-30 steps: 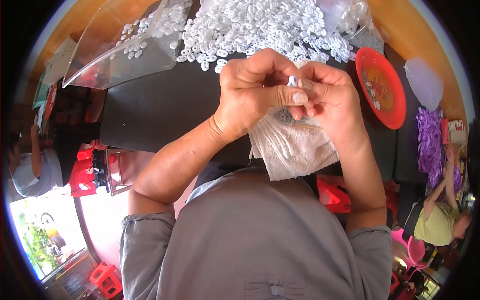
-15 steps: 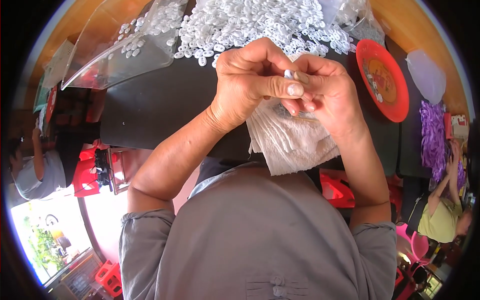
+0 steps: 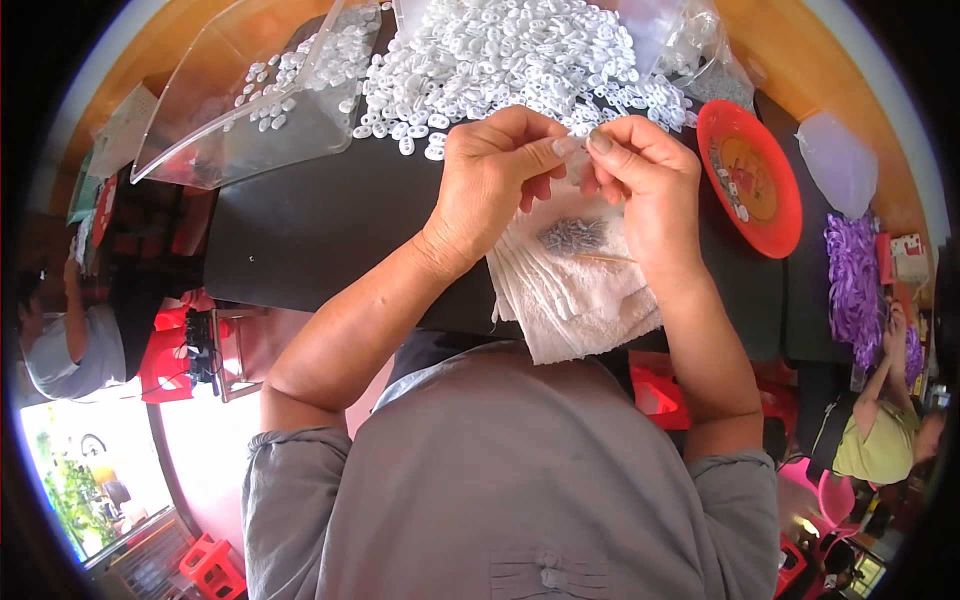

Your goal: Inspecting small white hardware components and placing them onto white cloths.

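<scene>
Above a cream cloth (image 3: pixel 575 315), my left hand (image 3: pixel 490 180) and my right hand (image 3: pixel 658 190) meet almost tip to tip, thumb and forefinger pinched on each. A small white plastic piece (image 3: pixel 579 144) seems to sit between the fingertips, mostly covered by them. Lower on the cloth lies a little heap of tiny grey metal pins (image 3: pixel 573 236), with a thin stick (image 3: pixel 608 258) next to it. Just beyond my hands spreads a large pile of white oval two-holed plastic pieces (image 3: pixel 500 60).
A clear plastic bin (image 3: pixel 240 140) on its side holds more ovals at the left. To the right stands a red plate (image 3: pixel 785 190) with a few pieces, near clear bags (image 3: pixel 705 50) and purple ribbon (image 3: pixel 853 290). Other people (image 3: pixel 880 430) sit on both sides.
My hands have drawn slightly apart, with straighter fingers and the tips now barely meeting. The heap of metal pins has come into fuller view. The whole view has shifted a little.
</scene>
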The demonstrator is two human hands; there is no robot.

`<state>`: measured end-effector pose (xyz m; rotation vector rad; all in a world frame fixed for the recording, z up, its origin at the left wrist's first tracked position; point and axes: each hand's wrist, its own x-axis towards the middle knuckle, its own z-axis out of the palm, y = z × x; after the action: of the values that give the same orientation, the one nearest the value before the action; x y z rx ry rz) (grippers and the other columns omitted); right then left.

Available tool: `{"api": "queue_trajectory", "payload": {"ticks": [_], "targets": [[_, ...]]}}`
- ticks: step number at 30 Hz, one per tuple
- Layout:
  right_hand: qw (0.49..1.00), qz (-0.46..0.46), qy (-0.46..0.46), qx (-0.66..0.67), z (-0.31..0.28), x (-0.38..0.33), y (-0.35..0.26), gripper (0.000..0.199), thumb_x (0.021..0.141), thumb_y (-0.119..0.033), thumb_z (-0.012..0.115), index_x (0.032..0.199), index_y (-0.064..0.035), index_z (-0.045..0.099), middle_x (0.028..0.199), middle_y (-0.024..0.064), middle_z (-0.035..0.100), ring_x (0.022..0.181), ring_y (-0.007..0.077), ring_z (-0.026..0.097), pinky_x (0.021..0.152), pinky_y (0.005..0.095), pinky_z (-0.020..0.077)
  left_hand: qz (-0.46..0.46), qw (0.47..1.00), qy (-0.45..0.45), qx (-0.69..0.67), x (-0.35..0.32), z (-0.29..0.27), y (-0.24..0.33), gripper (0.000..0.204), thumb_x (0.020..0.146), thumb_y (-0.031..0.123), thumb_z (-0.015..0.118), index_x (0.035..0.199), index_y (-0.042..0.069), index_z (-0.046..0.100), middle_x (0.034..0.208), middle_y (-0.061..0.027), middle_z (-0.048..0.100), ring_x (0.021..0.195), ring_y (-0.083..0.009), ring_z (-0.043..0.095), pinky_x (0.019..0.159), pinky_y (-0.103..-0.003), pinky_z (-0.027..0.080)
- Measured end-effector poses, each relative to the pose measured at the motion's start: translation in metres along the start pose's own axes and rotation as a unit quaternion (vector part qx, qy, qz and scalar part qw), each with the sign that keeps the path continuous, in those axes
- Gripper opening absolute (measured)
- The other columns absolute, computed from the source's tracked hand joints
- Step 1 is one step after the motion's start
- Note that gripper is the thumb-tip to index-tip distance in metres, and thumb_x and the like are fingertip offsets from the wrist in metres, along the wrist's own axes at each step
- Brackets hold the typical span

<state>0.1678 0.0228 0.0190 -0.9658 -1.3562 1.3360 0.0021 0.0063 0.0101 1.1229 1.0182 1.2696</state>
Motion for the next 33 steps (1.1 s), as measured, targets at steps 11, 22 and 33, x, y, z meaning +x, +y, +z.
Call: {"api": "queue_trajectory", "payload": {"ticks": [11, 22, 33], "targets": [[0.996, -0.053, -0.01, -0.072, 0.005, -0.002, -0.006, 0.009, 0.089, -0.011, 0.063, 0.089, -0.0025, 0.066, 0.075, -0.0005, 0.062, 0.065, 0.0062, 0.055, 0.058, 0.0194, 0.0368, 0.032, 0.998, -0.014, 0.058, -0.003, -0.003, -0.004, 0.011, 0.087, 0.01, 0.062, 0.086, -0.001, 0.064, 0.069, -0.0019, 0.061, 0.055, -0.0065, 0.053, 0.047, -0.02, 0.041], [0.997, -0.011, -0.031, -0.069, 0.003, -0.005, -0.004, 0.013, 0.09, -0.014, 0.061, 0.089, -0.0013, 0.064, 0.074, 0.0001, 0.062, 0.067, 0.0062, 0.057, 0.058, 0.0198, 0.0382, 0.089, 0.989, -0.013, 0.117, -0.006, -0.001, -0.008, 0.012, 0.089, 0.009, 0.058, 0.089, -0.002, 0.063, 0.068, -0.0007, 0.059, 0.055, -0.0053, 0.051, 0.049, -0.02, 0.041], [0.998, -0.021, 0.026, -0.054, -0.011, -0.002, -0.011, 0.014, 0.088, -0.013, 0.065, 0.092, 0.0009, 0.065, 0.075, 0.0017, 0.062, 0.064, 0.0075, 0.056, 0.055, 0.0194, 0.0373, 0.062, 0.997, 0.015, 0.054, -0.004, -0.004, -0.002, 0.013, 0.086, 0.011, 0.058, 0.085, -0.002, 0.061, 0.064, -0.0008, 0.054, 0.052, -0.0059, 0.047, 0.048, -0.021, 0.038]]}}
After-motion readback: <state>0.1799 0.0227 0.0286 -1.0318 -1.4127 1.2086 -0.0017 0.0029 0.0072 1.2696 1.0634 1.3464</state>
